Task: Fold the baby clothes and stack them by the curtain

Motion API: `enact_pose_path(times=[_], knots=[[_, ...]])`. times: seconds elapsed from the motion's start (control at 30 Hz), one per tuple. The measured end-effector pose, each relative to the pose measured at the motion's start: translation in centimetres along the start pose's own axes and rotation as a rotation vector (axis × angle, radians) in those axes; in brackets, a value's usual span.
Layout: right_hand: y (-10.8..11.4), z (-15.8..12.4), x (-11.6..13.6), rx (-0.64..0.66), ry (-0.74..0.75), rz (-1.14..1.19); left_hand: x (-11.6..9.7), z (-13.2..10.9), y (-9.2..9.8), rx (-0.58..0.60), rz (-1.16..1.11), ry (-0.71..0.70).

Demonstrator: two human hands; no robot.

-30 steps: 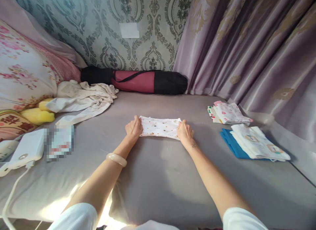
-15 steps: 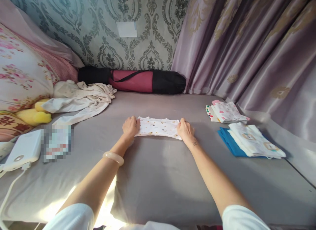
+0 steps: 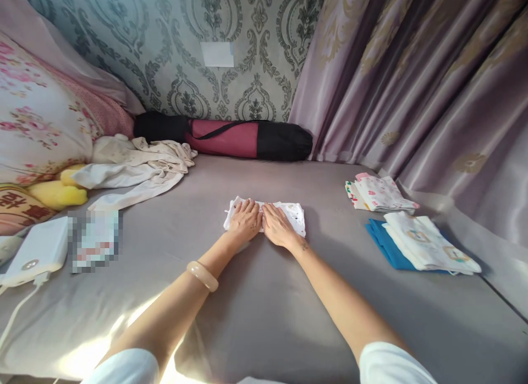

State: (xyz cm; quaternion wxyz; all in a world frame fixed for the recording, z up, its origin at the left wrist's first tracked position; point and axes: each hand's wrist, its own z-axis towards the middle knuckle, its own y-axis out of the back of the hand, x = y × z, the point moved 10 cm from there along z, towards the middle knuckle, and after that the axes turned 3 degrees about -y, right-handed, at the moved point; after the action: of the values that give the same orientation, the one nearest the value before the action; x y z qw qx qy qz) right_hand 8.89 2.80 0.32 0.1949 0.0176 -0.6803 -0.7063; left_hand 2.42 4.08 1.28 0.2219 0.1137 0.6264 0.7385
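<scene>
A small white printed cloth point(image 3: 296, 216), folded into a narrow strip, lies on the grey bed sheet point(image 3: 256, 296) in front of me. My left hand point(image 3: 245, 221) and my right hand point(image 3: 278, 226) rest flat on its middle, side by side, fingers stretched out and pressing down. Only the ends of the cloth show past my hands. A pale bangle sits on my left wrist.
Folded clothes lie at the right: a printed stack point(image 3: 381, 193) and a white piece on a blue one point(image 3: 427, 242). A crumpled cream garment point(image 3: 136, 169), yellow toy point(image 3: 58, 191), floral pillow point(image 3: 37, 120) and white charger point(image 3: 35, 252) are at left. A red-black roll bag point(image 3: 231, 136) lines the wall; curtains point(image 3: 433, 81) hang right.
My hands left the two ends of the cloth and came together on its middle, now lying flat on it. The cloth looks shorter and slightly rumpled at its left end.
</scene>
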Motion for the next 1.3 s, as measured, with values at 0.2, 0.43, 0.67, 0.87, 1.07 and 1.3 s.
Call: enact_pose_path(times=[0.2, 0.43, 0.67, 0.87, 1.07, 1.3], knots=[[-0.7, -0.3, -1.2, 0.057, -0.037, -0.001, 2.8, -0.6, -1.1, 0.100, -0.026, 0.094], [0.3, -1.3, -3.4, 0.002, -0.149, -0.077, 4.1, -0.9, -1.3, 0.148, -0.016, 0.183], [1.0, -2.2, -5.8, 0.013, -0.205, -0.136, 5.0, -1.1, -1.6, 0.164, -0.017, 0.239], [1.5, -3.1, -7.9, 0.066, -0.267, -0.118, 5.3, -1.4, -1.5, 0.204, -0.055, 0.200], [1.1, -3.1, -8.8, 0.061, -0.248, -0.090, 6.1, -1.9, -1.4, 0.234, -0.077, 0.175], [0.9, -3.3, -9.5, 0.068, -0.228, -0.077, 7.0, -2.5, -1.5, 0.237, -0.093, 0.105]])
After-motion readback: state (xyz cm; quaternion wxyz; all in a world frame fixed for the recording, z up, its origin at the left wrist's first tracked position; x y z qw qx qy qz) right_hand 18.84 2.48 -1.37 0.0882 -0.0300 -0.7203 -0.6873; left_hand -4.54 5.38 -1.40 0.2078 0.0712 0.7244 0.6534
